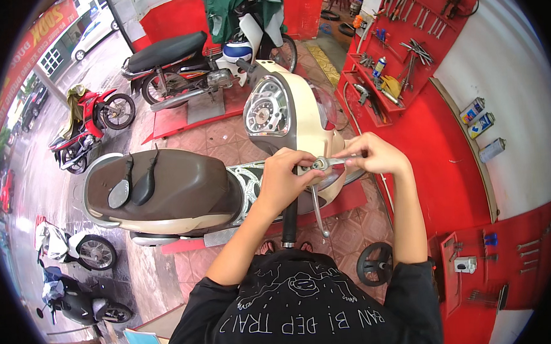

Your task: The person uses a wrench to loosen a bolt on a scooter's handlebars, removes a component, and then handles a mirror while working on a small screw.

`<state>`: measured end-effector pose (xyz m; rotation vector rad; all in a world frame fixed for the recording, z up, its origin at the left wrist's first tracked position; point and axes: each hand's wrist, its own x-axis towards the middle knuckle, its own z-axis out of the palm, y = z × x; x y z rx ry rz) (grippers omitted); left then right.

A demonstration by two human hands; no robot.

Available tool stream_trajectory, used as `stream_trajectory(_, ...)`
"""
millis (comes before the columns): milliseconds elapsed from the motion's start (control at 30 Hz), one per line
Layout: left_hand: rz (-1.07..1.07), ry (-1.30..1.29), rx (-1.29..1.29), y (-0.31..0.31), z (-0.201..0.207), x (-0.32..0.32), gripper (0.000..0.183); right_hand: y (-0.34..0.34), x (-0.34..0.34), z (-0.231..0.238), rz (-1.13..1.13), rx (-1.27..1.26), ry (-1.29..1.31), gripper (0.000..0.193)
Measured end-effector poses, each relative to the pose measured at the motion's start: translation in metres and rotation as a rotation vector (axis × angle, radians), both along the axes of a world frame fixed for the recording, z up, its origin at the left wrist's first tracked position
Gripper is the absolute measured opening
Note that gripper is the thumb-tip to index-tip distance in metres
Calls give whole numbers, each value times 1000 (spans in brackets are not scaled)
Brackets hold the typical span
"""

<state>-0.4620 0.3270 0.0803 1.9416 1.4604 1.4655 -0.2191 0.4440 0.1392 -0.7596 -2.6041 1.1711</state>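
Both of my hands are raised over the handlebar of a cream scooter (303, 103) with a brown seat. My right hand (379, 155) is closed on the handle of a silver wrench (338, 162) with a round head. The fingers and thumb of my left hand (285, 179) pinch around that head; what lies under it is partly hidden. Just below, a silver brake lever (318, 210) points toward me, beside the black handlebar grip (290, 217). Two black mirrors (143, 189) lie on the scooter's seat (189, 176).
Right of me, a red tool board (413, 18) carries wrenches, above a red tray (377, 97). Spray cans (481, 125) stand along the wall. A loose wheel (375, 264) lies on the tiles. Another motorbike (179, 71) stands on a red platform; more are parked at left.
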Motion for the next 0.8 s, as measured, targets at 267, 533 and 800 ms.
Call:
stream_trajectory(267, 64, 31, -60, -8, 1, -4, 33, -17, -10, 11, -72, -58, -113, 30)
stream_trajectory(533, -107, 143, 140, -16, 0, -1, 45, -147, -36, -5, -469, -148, 137, 63)
stream_trajectory(800, -48, 197, 279, -10, -19, 1, 45, -130, -48, -21, -274, -390, 393, 26)
